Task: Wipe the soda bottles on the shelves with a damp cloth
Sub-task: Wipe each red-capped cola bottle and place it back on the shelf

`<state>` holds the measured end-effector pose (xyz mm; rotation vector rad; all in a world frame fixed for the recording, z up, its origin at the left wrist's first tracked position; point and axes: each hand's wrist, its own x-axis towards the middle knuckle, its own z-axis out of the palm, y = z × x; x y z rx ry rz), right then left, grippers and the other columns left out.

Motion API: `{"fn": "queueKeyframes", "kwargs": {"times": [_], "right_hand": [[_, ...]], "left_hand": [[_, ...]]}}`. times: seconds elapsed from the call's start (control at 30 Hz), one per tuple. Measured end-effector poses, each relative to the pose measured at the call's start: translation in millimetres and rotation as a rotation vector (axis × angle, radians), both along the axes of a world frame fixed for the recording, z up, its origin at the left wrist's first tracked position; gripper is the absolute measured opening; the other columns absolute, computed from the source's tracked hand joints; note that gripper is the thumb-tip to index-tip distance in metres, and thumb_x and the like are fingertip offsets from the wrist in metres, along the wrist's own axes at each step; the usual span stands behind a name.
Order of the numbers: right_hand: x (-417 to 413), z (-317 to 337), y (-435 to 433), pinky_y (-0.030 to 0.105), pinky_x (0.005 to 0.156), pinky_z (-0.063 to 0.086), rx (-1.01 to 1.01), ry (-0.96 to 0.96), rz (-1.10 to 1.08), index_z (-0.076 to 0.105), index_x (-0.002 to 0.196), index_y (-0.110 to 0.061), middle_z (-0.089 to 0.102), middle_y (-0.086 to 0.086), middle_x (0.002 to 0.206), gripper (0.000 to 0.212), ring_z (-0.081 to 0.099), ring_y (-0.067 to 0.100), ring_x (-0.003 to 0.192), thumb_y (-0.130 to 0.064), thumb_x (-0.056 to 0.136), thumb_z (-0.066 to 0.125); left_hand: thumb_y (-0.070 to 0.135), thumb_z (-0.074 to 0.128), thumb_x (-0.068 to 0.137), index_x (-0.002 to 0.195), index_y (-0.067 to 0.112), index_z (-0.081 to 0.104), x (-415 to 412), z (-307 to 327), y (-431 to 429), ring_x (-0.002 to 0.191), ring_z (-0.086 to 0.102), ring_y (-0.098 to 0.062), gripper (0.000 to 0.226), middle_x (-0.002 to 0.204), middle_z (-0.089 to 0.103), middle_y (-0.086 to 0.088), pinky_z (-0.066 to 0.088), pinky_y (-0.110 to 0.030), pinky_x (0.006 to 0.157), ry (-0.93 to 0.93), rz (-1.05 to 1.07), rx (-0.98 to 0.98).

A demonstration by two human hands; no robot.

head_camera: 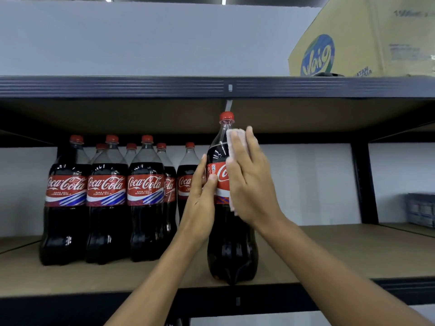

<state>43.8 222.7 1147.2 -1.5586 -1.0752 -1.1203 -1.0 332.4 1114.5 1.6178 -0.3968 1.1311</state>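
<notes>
A large cola bottle [229, 243] with a red cap and red label stands upright near the front edge of the shelf [329, 250]. My left hand [201, 203] grips its left side at the label, thumb across the front. My right hand [249, 182] presses a white cloth [231, 147] flat against the bottle's right side, from the neck down to the label, fingers straight. Most of the cloth is hidden under my palm. Several more cola bottles [106, 208] stand in rows at the left of the same shelf.
The dark edge of the shelf above [141, 87] runs just over the bottle cap. A cardboard box [367, 38] sits on that upper shelf at the right. Small blue packs [421, 210] stand at the far right. Bare shelf board lies right of the held bottle.
</notes>
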Motion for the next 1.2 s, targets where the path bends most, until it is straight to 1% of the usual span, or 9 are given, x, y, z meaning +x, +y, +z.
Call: {"fn": "queueKeyframes", "kwargs": {"times": [0.13, 0.23, 0.4, 0.6, 0.7, 0.83, 0.97, 1.1, 1.2], "right_hand": [[4.5, 16.4, 1.1, 0.029, 0.123, 0.016, -0.026, -0.040, -0.002, 0.034, 0.157, -0.039, 0.008, -0.010, 0.171, 0.052, 0.006, 0.006, 0.155, -0.030, 0.107, 0.031], [-2.0, -32.0, -3.0, 0.038, 0.129, 0.005, -0.100, -0.150, -0.107, 0.022, 0.162, -0.035, -0.003, -0.009, 0.172, 0.057, -0.010, 0.013, 0.158, -0.034, 0.105, 0.021], [-13.4, -82.4, -21.6, 0.043, 0.126, 0.009, -0.202, -0.067, -0.113, 0.009, 0.155, -0.059, -0.019, -0.026, 0.166, 0.055, -0.017, 0.009, 0.155, -0.045, 0.103, 0.018], [-2.8, 26.5, 0.9, 0.053, 0.124, 0.021, -0.169, -0.280, -0.284, 0.059, 0.143, -0.023, 0.033, 0.010, 0.165, 0.056, 0.022, 0.027, 0.153, -0.036, 0.098, 0.029], [-4.9, 19.9, 8.4, 0.051, 0.123, 0.025, -0.076, -0.243, -0.281, 0.062, 0.140, -0.022, 0.038, 0.006, 0.163, 0.050, 0.021, 0.032, 0.152, -0.033, 0.100, 0.033], [-3.4, -47.8, 7.8, 0.058, 0.123, 0.021, -0.088, -0.339, -0.266, 0.044, 0.154, -0.011, 0.030, 0.016, 0.165, 0.053, 0.019, 0.038, 0.155, -0.020, 0.103, 0.039], [-14.1, -96.4, -2.4, 0.054, 0.125, 0.010, -0.185, -0.110, -0.260, 0.005, 0.159, -0.052, -0.013, -0.014, 0.170, 0.061, -0.017, 0.025, 0.157, -0.038, 0.103, 0.025], [-9.7, -43.6, 1.5, 0.056, 0.117, 0.021, -0.090, -0.220, -0.516, 0.034, 0.156, -0.042, 0.013, -0.006, 0.171, 0.054, 0.003, 0.035, 0.157, -0.037, 0.102, 0.028], [-4.4, 15.3, 6.2, 0.055, 0.118, 0.012, -0.049, -0.189, -0.519, 0.042, 0.153, -0.039, 0.026, -0.009, 0.168, 0.055, 0.003, 0.034, 0.157, -0.042, 0.100, 0.028]], "left_hand": [[0.028, 0.035, 0.112, 0.144, 0.054, 0.035, 6.0, -3.1, -7.2, 0.129, 0.053, 0.010, 0.041, 0.155, 0.046, 0.016, 0.047, -0.020, 0.108, -0.050, -0.061, -0.070], [0.033, 0.034, 0.113, 0.144, 0.059, 0.035, 9.4, -5.7, -6.6, 0.141, 0.041, 0.009, 0.040, 0.159, 0.039, 0.021, 0.034, -0.032, 0.123, -0.072, -0.058, -0.069], [0.029, 0.032, 0.108, 0.137, 0.062, 0.044, 15.2, -5.7, -4.0, 0.146, 0.040, -0.001, 0.046, 0.160, 0.041, 0.017, 0.031, -0.041, 0.125, -0.059, -0.114, -0.135], [0.032, 0.039, 0.100, 0.158, 0.028, 0.038, 15.6, -2.3, -2.4, 0.147, 0.039, -0.002, 0.058, 0.160, 0.045, 0.012, 0.029, -0.042, 0.126, -0.100, -0.150, -0.118], [0.034, 0.036, 0.101, 0.159, 0.032, 0.036, 13.3, -4.6, -4.7, 0.147, 0.040, -0.003, 0.058, 0.160, 0.044, 0.012, 0.032, -0.044, 0.124, -0.085, -0.159, -0.094], [0.023, 0.031, 0.111, 0.152, 0.043, 0.041, 13.6, -7.1, -6.7, 0.139, 0.051, -0.006, 0.047, 0.156, 0.048, 0.009, 0.041, -0.039, 0.120, -0.075, -0.192, -0.140], [0.019, 0.026, 0.112, 0.136, 0.058, 0.049, 10.8, -8.1, -10.0, 0.128, 0.062, -0.011, 0.051, 0.149, 0.055, 0.005, 0.054, -0.031, 0.104, -0.058, -0.268, -0.197], [0.021, 0.034, 0.110, 0.134, 0.065, 0.048, 20.8, -8.5, -5.6, 0.144, 0.046, -0.008, 0.052, 0.158, 0.048, 0.009, 0.036, -0.043, 0.122, -0.124, -0.147, -0.185], [0.024, 0.033, 0.105, 0.134, 0.064, 0.051, 25.0, -9.3, -4.6, 0.147, 0.040, -0.004, 0.053, 0.158, 0.046, 0.014, 0.030, -0.043, 0.125, -0.154, -0.163, -0.176]]}}
